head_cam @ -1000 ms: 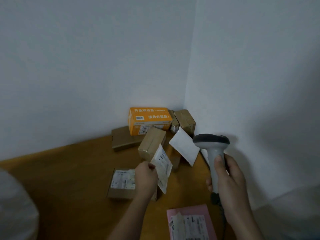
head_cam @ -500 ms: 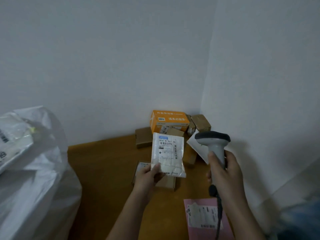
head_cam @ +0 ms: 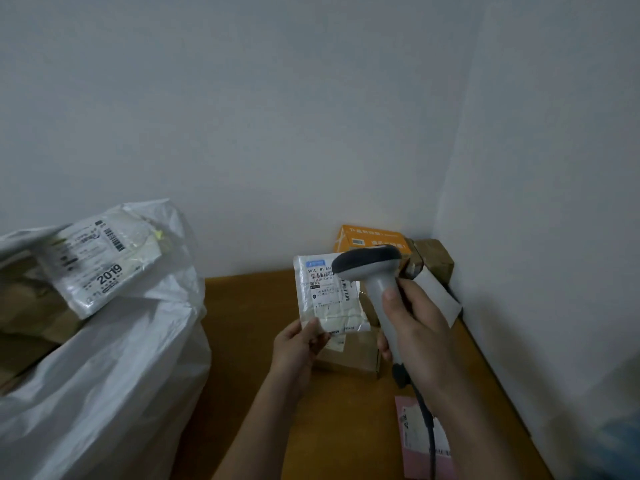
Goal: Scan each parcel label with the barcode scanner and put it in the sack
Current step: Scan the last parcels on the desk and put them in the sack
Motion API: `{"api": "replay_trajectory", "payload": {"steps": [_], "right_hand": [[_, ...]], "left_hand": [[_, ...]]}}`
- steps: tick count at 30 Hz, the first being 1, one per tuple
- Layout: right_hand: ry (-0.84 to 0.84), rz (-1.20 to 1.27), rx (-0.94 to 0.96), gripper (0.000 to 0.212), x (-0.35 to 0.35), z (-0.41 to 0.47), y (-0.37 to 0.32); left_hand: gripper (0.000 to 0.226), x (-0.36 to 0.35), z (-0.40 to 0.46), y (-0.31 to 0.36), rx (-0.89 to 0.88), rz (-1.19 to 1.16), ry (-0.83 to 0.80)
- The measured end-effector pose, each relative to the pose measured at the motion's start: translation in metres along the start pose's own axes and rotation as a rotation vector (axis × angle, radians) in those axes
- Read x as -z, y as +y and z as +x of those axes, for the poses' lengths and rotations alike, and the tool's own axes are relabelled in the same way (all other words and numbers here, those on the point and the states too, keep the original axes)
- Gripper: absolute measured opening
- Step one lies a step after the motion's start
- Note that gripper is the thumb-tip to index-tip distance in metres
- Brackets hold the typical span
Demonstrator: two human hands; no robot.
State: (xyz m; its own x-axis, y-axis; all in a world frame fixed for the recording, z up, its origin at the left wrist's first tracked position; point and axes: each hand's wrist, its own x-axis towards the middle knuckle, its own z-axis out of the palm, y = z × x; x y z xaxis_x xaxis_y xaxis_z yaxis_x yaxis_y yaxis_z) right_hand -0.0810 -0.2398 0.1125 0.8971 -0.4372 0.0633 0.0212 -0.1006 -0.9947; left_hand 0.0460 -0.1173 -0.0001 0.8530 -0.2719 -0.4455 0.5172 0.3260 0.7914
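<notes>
Nearest the camera, one pink parcel (head_cam: 420, 445) lies flat on the wooden table (head_cam: 242, 341) at the bottom edge, a white label on its top. The scanner's dark cable (head_cam: 429, 434) runs across it.

Two bare hands reach forward above the table. The right hand (head_cam: 415, 327) wraps its fingers round the grey handle of one scanner (head_cam: 374, 282), thumb lying along the handle; the dark head sits over the top right corner of a white pouch (head_cam: 329, 292). The left hand (head_cam: 298, 344) pinches the lower left corner of that pouch between thumb and fingers and holds it upright in the air, its printed label with barcodes facing the camera.

Under the pouch, one flat brown box (head_cam: 349, 358) rests on the table.

To the left stands one large white sack (head_cam: 114, 368), its mouth open. One white labelled parcel (head_cam: 100, 265), printed with "2019", lies tilted at the top of the sack; brown shapes show beside it inside, too dim to count.

Farther back, in the corner where two pale walls (head_cam: 311, 116) meet, sits one orange box (head_cam: 374, 239). Just right of it are brown boxes (head_cam: 433, 258), partly hidden, so their number is unclear. One white envelope (head_cam: 441, 299) leans near the right wall.
</notes>
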Motion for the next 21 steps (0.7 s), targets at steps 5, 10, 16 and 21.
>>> {"api": "replay_trajectory", "payload": {"steps": [5,10,16,21], "right_hand": [[-0.03,-0.016,0.042,0.016,-0.008,-0.005,-0.013],[-0.01,-0.037,0.052,0.017,-0.01,-0.008,-0.02],[-0.013,-0.047,0.058,0.018,-0.012,-0.011,-0.028],[-0.028,-0.049,0.083,0.019,-0.015,-0.014,-0.033]], "left_hand": [[0.022,0.006,0.0,0.003,-0.013,-0.018,0.045],[0.02,0.008,-0.002,0.007,-0.005,-0.045,0.044],[0.02,0.01,-0.008,0.014,-0.006,-0.064,0.033],[0.025,0.013,-0.011,0.02,-0.022,-0.077,0.028]]}}
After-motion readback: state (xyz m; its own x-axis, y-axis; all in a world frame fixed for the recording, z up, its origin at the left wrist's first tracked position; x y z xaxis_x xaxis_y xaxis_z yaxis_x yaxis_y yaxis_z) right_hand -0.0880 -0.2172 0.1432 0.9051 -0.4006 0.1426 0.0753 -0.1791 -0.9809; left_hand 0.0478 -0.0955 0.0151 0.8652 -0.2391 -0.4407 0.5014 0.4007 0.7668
